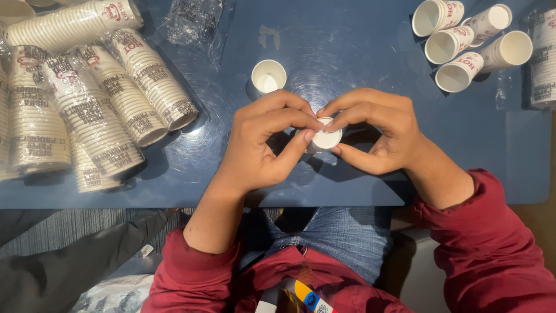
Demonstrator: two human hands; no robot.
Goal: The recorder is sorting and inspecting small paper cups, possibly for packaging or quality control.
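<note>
Both of my hands pinch one small white paper cup [326, 138] above the near part of the blue table [359, 64]. My left hand [263, 142] grips its left side with thumb and forefinger. My right hand [379, 136] holds its right side the same way. The cup's round white end faces the camera; the rest of it is hidden by my fingers. A single white paper cup [269, 76] stands upright on the table just beyond my left hand.
Several long wrapped stacks of printed paper cups [87, 110] lie at the left. Short stacks of cups [469, 43] lie on their sides at the far right, more wrapped stacks [544, 58] at the right edge. A crumpled clear plastic wrapper [191, 20] sits at the far edge.
</note>
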